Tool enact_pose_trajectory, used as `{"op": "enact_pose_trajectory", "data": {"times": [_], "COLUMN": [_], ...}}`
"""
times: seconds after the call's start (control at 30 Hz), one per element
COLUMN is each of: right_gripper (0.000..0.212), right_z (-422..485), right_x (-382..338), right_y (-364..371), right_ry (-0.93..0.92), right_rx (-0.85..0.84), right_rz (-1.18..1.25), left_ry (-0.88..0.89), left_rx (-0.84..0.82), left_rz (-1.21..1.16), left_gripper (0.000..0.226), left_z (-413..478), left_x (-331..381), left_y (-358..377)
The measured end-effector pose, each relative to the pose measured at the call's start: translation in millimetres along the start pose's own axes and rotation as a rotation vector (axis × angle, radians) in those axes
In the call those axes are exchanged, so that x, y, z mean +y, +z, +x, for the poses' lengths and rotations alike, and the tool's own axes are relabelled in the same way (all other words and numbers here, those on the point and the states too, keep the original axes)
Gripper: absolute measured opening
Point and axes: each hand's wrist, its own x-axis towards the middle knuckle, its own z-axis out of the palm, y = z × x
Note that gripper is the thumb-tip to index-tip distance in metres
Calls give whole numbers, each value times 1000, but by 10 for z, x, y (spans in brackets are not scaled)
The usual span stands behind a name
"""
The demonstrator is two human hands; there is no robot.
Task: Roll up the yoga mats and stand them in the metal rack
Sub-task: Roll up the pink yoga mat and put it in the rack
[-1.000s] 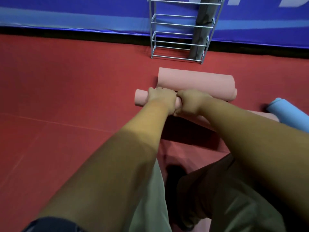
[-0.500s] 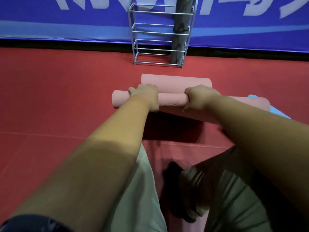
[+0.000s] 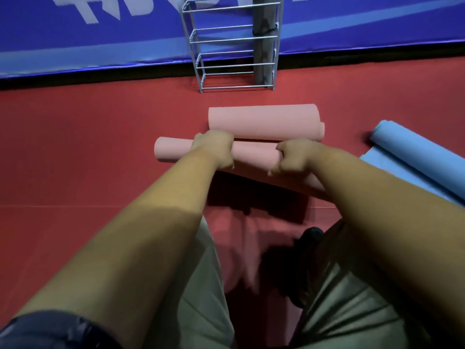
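Grips wider now: sets left hand (image 3: 214, 148) and right hand (image 3: 295, 157) apart along the pink roll (image 3: 254, 154), where a second ago pressed them knuckle to knuckle at its middle. Curls the fingers of both over the top of the roll, thumbs low on the near side, clamping the foam from above. Holds the roll low over the red floor (image 3: 88, 147), crosswise in front of the knees, left end jutting free past the left hand, right end running back under the right forearm. Looks thin, tight and faintly ribbed, and skewed rather than square. Lies just before a broader pink stretch (image 3: 264, 120), curled at its right edge; cannot tell whether that is this mat's unrolled tail or a separate roll.

Risks coning from here: with the roll already askew, uneven pressure from the two hands probably drives one end ahead, leaving a telescoped bundle that likely stands badly. Risks springing open, too, if either grip eases.

Beyond, shows the metal rack (image 3: 234, 39) against the blue banner (image 3: 100, 34), one dark grey mat (image 3: 263, 46) upright inside; off right, a blue mat (image 3: 407, 147) half rolled.
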Motion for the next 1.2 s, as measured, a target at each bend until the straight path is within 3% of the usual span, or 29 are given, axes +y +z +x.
{"op": "enact_pose_trajectory", "data": {"times": [0.2, 0.33, 0.47, 0.7, 0.9, 1.07, 1.2], "right_gripper": [62, 56, 54, 55, 67, 72, 68], "right_z": [-72, -120, -41, 65, -16, 2, 37], "right_x": [53, -97, -253, -355, -102, 84, -2], "right_y": [-10, -20, 12, 53, 20, 57, 55], "right_ry": [-39, -52, -49, -80, 20, 87, 40], "right_rx": [73, 99, 75, 95, 180, 135, 233], "right_rz": [113, 103, 56, 25, -12, 18, -63], "left_ry": [-19, 62, 135, 27, 9, -78, -94], "left_rx": [-2, 101, 61, 78, 69, 73, 113], "left_rz": [56, -9, -62, -16, -25, -46, -38], "left_gripper": [61, 42, 40, 30, 36, 35, 33], "left_z": [-147, -312, -342, -110, 62, 139, 212], "left_x": [122, 37, -196, -366, -325, -381, -522], "left_y": [-174, -66, 160, 101, 78, 67, 83]}}
